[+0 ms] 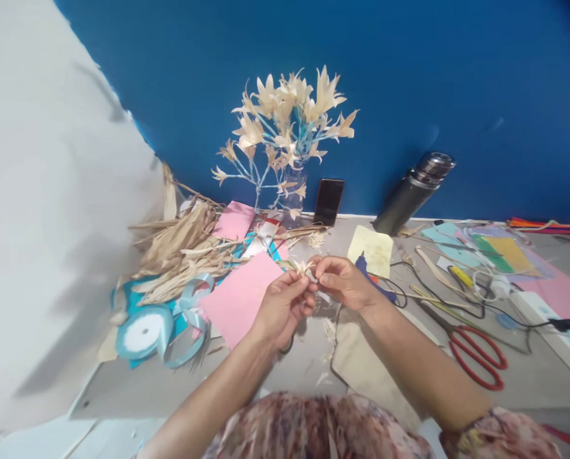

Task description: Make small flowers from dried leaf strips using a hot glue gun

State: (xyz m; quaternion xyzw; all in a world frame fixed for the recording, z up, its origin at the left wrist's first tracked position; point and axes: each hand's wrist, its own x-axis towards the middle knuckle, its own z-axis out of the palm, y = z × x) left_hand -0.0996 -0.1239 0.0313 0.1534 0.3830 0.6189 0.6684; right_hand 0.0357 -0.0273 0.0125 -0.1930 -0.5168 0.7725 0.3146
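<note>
**Small flower (303, 268) being held above a crowded surface (127, 394)**

The small flower, pale and pointed in its petals, is being held up in the middle of the view, just above the surface. It is being pinched in the grip of the left hand (285, 303). At its right edge, the thumb and finger of the right hand (343, 280) are being brought together; whether a petal is being gripped there cannot be told.

Beside the left hand, a large pink sheet (240, 303) is being partly covered. Behind the right hand, a yellow sheet (370, 248) and a partly hidden blue tool (361, 262) are being glimpsed.

Farther back, a clear bottle (295, 178) is being used as a vase: a bunch of pale flowers (289, 105) on blue-wrapped stems is being held in its mouth. A phone (329, 202) is being propped beside it. A dark flask (407, 199) is being kept near the blue wall (433, 70); its contents are being hidden by its capped top.

To the left, dried husks (184, 248) are being heaped behind a blue ribbon spool (144, 331). To the right, red-handled scissors (479, 357) are being left near a white power strip (546, 319).
</note>
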